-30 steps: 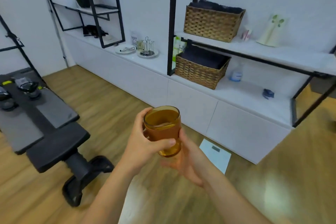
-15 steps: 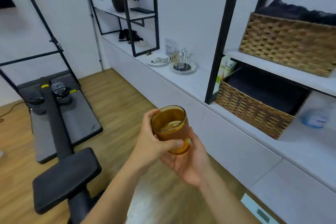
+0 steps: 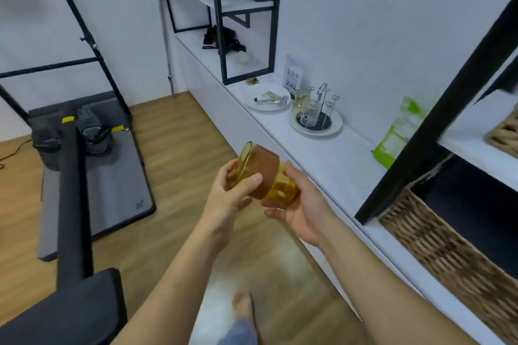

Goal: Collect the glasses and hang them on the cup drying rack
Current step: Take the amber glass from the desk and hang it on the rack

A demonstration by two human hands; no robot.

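Note:
An amber glass (image 3: 263, 175) with a brown band around its middle lies tipped on its side between both hands, mouth toward the left. My left hand (image 3: 234, 194) grips its rim end with the thumb on the band. My right hand (image 3: 301, 204) cradles its base from below. The cup drying rack (image 3: 316, 113), thin metal prongs on a round white tray, stands on the white counter farther ahead to the right. A pale glass (image 3: 300, 101) and a clear glass hang upside down on its left prongs; the right prongs are bare.
A white plate (image 3: 267, 99) with small items sits left of the rack. A green packet (image 3: 398, 131) and a black frame post (image 3: 437, 109) stand to its right, above a wicker basket (image 3: 448, 249). A black exercise bench (image 3: 73, 204) fills the floor on the left.
I have walked closer to the counter and the rack. The amber glass has gone from upright to tipped on its side, and my right hand has shifted under its base.

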